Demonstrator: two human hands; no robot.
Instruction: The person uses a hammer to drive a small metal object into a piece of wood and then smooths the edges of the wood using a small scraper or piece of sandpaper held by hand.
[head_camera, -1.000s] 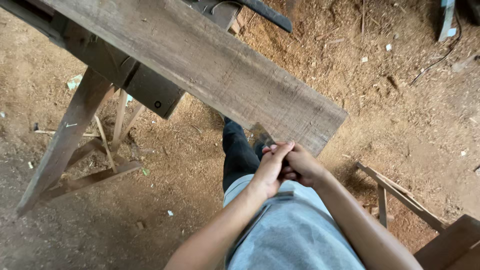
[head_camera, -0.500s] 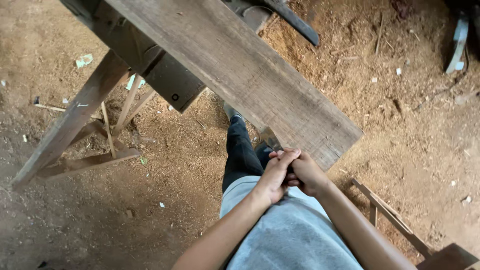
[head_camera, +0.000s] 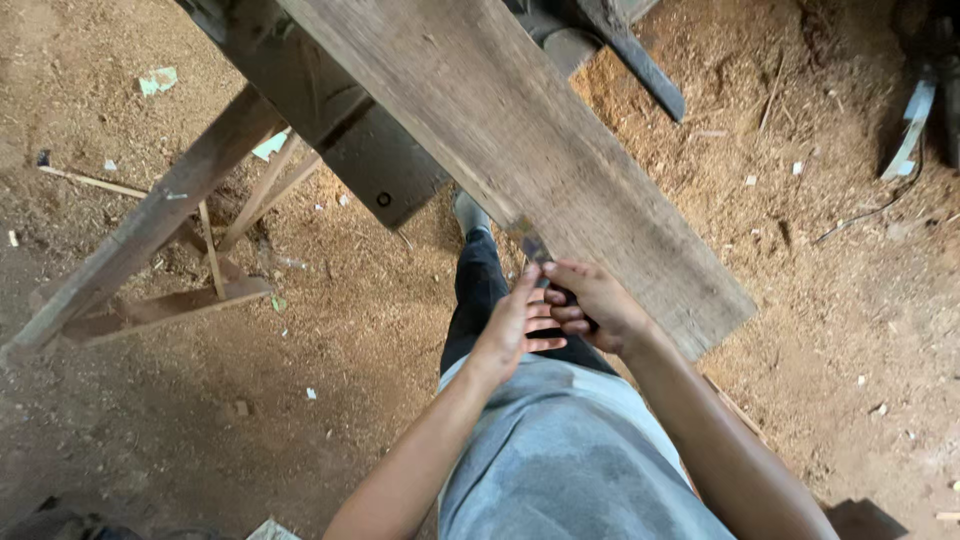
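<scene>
1. At lower centre, the right hand (head_camera: 592, 305) is gripping a small dark-handled tool (head_camera: 540, 262), fingers clenched.
2. The left hand (head_camera: 515, 325) is steadying it, fingers released.
3. Beyond, the long weathered wooden plank (head_camera: 520, 150) is lying slanted across the wooden trestle (head_camera: 150, 225).

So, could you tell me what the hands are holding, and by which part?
The right hand grips a small tool by its dark handle, its blade against the plank edge. The left hand rests open against the right, holding nothing itself.
</scene>
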